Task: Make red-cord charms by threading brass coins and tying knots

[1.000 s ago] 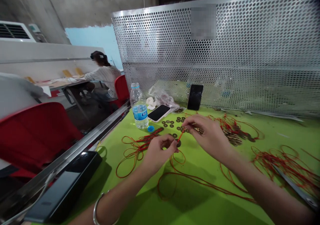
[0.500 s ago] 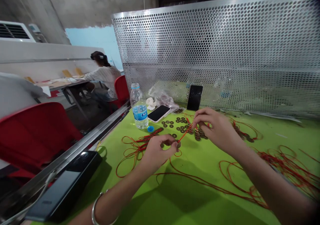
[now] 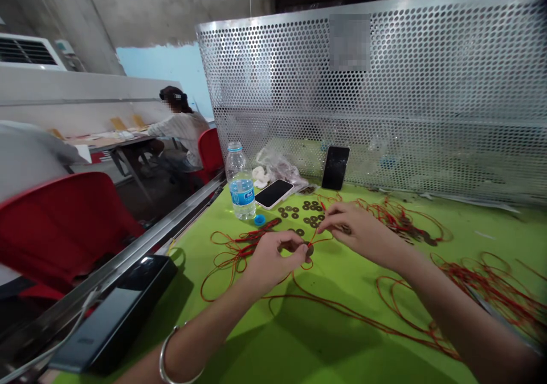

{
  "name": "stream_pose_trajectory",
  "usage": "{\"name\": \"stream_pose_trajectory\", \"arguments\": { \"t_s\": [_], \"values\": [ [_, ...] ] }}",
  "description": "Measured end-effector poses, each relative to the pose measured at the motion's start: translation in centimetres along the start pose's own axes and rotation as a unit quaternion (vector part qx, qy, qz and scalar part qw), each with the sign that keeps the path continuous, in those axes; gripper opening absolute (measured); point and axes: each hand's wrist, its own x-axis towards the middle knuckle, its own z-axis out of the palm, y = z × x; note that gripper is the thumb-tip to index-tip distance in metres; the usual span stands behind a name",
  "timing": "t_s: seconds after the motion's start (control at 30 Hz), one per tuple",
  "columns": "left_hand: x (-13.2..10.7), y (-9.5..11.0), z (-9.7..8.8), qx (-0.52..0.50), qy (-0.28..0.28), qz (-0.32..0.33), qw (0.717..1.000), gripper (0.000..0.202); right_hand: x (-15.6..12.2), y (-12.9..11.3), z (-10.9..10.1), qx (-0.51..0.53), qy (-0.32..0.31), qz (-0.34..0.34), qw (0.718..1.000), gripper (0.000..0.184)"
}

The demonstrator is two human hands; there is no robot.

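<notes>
You hold one red cord pinched between both hands above the green table.

Your left hand (image 3: 273,257) is closed, thumb and forefinger pinching the red cord (image 3: 315,237) with what looks like a dark coin (image 3: 308,250) at the fingertips. Your right hand (image 3: 358,229) is closed too, gripping the same cord a little farther back, so a short stretch runs taut between them just over the green table (image 3: 299,338). The rest of the cord trails in loops under your right forearm. Loose coins (image 3: 311,207) lie just beyond your hands, near a water bottle (image 3: 240,180), its blue cap (image 3: 258,220) and a phone (image 3: 273,193) lying flat. A tangle of red cords (image 3: 491,278) lies to your right.
</notes>
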Motion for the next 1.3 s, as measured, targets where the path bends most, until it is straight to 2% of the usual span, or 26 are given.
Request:
{"name": "stream_pose_trajectory", "arguments": {
  "t_s": [0.2,0.33,0.5,1.0,1.13,1.3],
  "values": [
    [0.1,-0.1,-0.1,-0.006,0.0,0.006,1.0,0.014,0.1,-0.3,0.5,0.058,-0.023,0.009,0.998,0.024],
    [0.2,-0.2,0.0,0.004,0.006,0.004,1.0,0.014,0.2,-0.1,0.3,0.073,-0.006,0.042,0.996,0.024],
    [0.2,-0.3,0.0,0.014,0.012,0.005,1.0,0.015,0.1,0.3,-0.5,0.147,0.014,0.094,0.985,0.024],
    [0.2,-0.5,-0.1,0.03,-0.001,0.012,0.999,0.016,-0.3,0.1,-2.6,0.069,0.15,0.037,0.986,0.025],
    [0.3,-0.5,-0.2,0.028,-0.005,0.011,1.0,0.017,-0.4,0.1,-3.1,0.042,0.162,0.04,0.985,0.026],
    [0.2,0.1,-0.3,0.021,-0.011,-0.003,1.0,0.017,-0.6,0.9,-3.5,0.017,0.212,0.064,0.975,0.025]
  ]
}}
